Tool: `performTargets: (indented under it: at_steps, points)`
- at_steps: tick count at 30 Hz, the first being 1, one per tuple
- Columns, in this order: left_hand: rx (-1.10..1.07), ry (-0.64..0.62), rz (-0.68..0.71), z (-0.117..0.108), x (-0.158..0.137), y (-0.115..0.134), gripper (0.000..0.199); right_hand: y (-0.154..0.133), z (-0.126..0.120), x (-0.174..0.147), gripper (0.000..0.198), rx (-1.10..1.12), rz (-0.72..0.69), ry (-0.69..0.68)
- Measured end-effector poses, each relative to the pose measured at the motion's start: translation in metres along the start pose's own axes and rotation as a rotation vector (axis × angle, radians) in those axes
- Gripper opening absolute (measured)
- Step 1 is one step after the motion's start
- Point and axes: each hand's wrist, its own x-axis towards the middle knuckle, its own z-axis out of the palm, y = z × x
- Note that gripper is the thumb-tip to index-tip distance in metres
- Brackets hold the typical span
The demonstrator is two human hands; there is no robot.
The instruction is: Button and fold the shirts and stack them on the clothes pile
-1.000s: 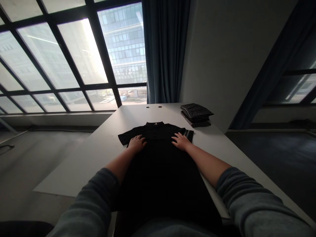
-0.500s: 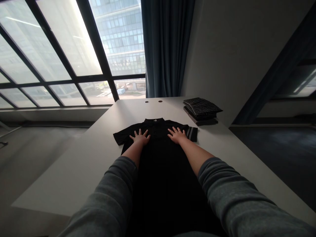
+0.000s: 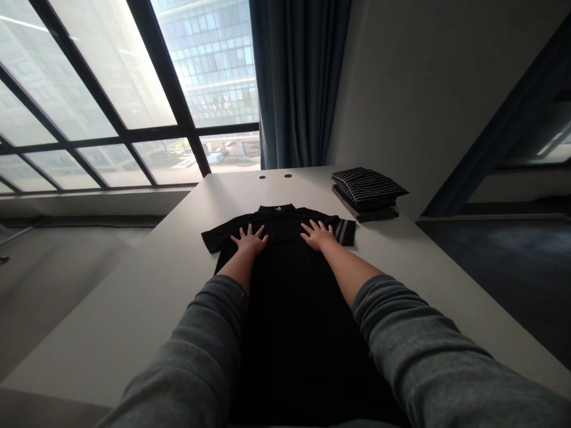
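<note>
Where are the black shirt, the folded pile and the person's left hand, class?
Black shirt (image 3: 289, 297), head view: on the front of its body.
Folded pile (image 3: 369, 186), head view: on its striped top piece.
Left hand (image 3: 251, 241), head view: on the back of it.

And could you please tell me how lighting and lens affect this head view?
In the head view, daylight washes out the windows; the black shirt is so dark that its lower part shows almost no detail; the left hand and right hand are dim, yet fairly sharp; the grey sleeves loom large toward the lower corners, suggesting a wide lens.
</note>
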Motion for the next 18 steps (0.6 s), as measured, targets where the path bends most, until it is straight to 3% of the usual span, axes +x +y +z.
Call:
performTargets:
  at_steps: [18]
  points:
    - [0.000,0.000,0.000,-0.005,0.006,0.003,0.078,0.003,0.001,0.013,0.071,0.005,0.003,0.019]
